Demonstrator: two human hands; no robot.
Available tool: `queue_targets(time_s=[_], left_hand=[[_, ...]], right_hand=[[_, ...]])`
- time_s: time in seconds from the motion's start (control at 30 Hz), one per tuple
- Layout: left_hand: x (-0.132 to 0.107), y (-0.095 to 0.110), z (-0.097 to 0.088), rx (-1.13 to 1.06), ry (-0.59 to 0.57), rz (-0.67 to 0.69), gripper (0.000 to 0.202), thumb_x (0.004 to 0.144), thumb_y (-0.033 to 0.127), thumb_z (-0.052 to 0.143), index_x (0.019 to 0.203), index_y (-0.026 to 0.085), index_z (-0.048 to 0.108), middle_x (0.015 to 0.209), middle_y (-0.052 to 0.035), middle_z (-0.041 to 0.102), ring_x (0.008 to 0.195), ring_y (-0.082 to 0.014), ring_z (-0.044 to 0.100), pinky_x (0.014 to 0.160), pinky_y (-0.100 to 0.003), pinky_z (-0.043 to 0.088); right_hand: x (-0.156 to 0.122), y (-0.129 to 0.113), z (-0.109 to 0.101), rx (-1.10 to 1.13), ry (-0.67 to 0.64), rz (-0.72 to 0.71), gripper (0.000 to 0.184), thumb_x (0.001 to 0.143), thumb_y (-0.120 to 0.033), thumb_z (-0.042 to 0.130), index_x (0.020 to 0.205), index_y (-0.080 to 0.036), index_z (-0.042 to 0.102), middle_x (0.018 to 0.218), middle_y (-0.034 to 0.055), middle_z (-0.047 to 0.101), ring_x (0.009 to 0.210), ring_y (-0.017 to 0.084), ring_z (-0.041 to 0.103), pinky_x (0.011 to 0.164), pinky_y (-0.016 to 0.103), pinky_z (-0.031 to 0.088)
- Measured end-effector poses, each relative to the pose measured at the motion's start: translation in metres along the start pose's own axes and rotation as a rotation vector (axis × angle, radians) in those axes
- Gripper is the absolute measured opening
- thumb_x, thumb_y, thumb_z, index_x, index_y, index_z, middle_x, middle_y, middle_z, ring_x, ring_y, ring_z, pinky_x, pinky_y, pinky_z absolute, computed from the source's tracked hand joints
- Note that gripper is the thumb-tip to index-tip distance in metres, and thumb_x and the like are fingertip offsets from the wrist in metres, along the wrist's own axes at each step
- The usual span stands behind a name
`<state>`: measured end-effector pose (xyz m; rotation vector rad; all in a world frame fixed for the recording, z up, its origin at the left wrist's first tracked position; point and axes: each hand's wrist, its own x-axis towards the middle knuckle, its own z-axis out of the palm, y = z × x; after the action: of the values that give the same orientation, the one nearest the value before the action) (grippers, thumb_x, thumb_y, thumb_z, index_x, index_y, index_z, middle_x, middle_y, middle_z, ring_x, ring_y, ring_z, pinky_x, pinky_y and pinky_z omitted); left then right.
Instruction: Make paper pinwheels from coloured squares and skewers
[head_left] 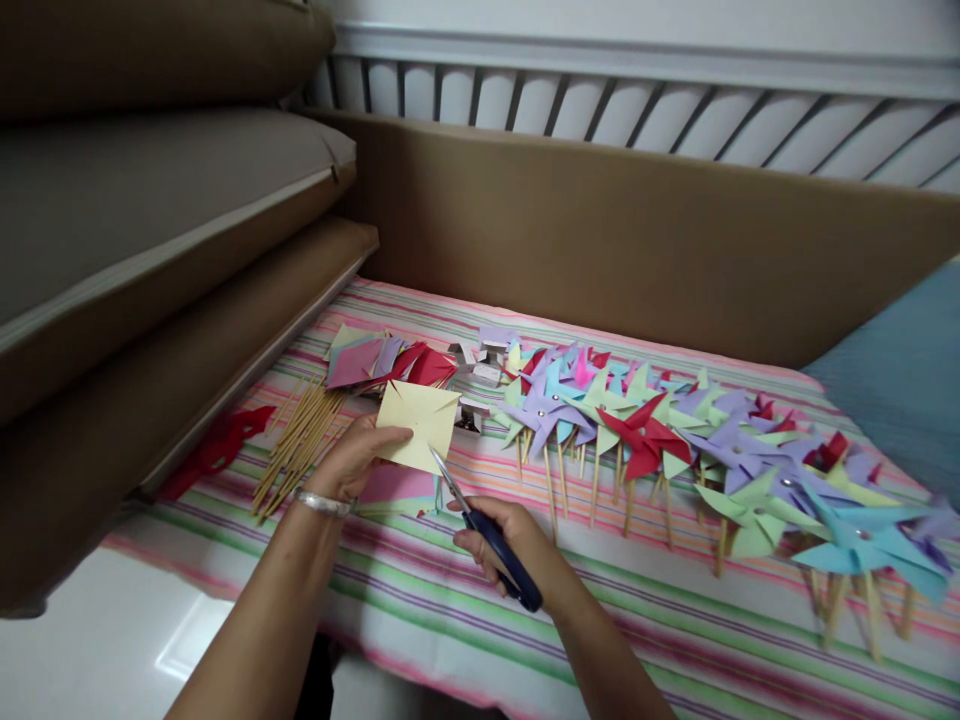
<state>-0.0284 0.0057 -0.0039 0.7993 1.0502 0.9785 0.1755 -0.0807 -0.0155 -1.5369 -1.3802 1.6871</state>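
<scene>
My left hand (358, 452), with a silver bangle on the wrist, pinches a square of pale yellow paper (411, 412) by its left edge, thumb on top. Slits run in from the paper's upper corners, and a small dot shows near its middle. In my right hand (510, 545) is a pair of scissors (504, 560) with dark blue handles. Their metal blades point up and left, the tips at the paper's lower right corner. Whether the blades touch the paper I cannot tell. Beneath the yellow square lies pink paper (397, 487) on the striped cloth.
Thin wooden sticks (296, 445) lie beside red material (217, 450) at left. Behind are stacked coloured papers (367, 360) and small boxes (484, 365). Several finished pinwheels (645, 435) fill the right side. Large brown cushions (187, 330) stand at left; a brown panel (600, 230) borders the back.
</scene>
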Motion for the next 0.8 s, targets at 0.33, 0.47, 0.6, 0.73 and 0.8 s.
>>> queue_targets(time_s=[0.33, 0.47, 0.6, 0.73, 0.8], left_hand=[[-0.002, -0.003, 0.007, 0.074, -0.102, -0.1, 0.033, 0.052, 0.02, 0.073, 0.084, 0.01, 0.069, 0.081, -0.0102, 0.071, 0.066, -0.0197, 0.063, 0.06, -0.026, 0.046], [-0.005, -0.011, 0.021, 0.147, -0.294, -0.2, 0.026, 0.054, 0.02, 0.071, 0.077, 0.009, 0.07, 0.073, -0.0102, 0.07, 0.058, -0.0184, 0.061, 0.055, -0.026, 0.044], [-0.009, -0.019, 0.039, 0.268, -0.473, -0.251, 0.019, 0.057, 0.02, 0.068, 0.074, 0.011, 0.07, 0.067, -0.0068, 0.069, 0.054, -0.0157, 0.059, 0.051, -0.023, 0.04], [-0.01, -0.023, 0.051, 0.29, -0.55, -0.265, 0.018, 0.058, 0.019, 0.069, 0.075, 0.013, 0.07, 0.07, -0.0047, 0.07, 0.058, -0.0149, 0.059, 0.054, -0.022, 0.041], [-0.009, -0.023, 0.052, 0.244, -0.552, -0.243, 0.024, 0.061, 0.022, 0.069, 0.083, 0.014, 0.07, 0.075, -0.0055, 0.07, 0.061, -0.0148, 0.06, 0.055, -0.022, 0.042]], right_hand=[[-0.001, 0.008, -0.047, 0.018, 0.182, -0.387, 0.055, 0.068, -0.021, 0.06, 0.12, -0.022, 0.043, 0.087, 0.0039, 0.062, 0.077, 0.017, 0.061, 0.07, 0.029, 0.048], [0.004, 0.008, -0.044, 0.122, 0.329, -0.458, 0.055, 0.067, -0.029, 0.065, 0.117, -0.025, 0.041, 0.1, 0.005, 0.059, 0.091, 0.019, 0.058, 0.084, 0.034, 0.044], [0.002, 0.002, -0.038, 0.148, 0.4, -0.341, 0.054, 0.066, -0.033, 0.067, 0.115, -0.023, 0.046, 0.086, 0.0011, 0.056, 0.074, 0.016, 0.056, 0.07, 0.03, 0.046], [-0.001, -0.002, -0.038, 0.136, 0.371, -0.3, 0.05, 0.065, -0.024, 0.065, 0.112, -0.022, 0.051, 0.077, -0.0018, 0.054, 0.066, 0.013, 0.052, 0.063, 0.026, 0.042], [-0.001, -0.001, -0.039, 0.165, 0.406, -0.306, 0.047, 0.065, -0.023, 0.064, 0.111, -0.022, 0.052, 0.08, -0.0011, 0.056, 0.067, 0.013, 0.053, 0.061, 0.025, 0.042]])
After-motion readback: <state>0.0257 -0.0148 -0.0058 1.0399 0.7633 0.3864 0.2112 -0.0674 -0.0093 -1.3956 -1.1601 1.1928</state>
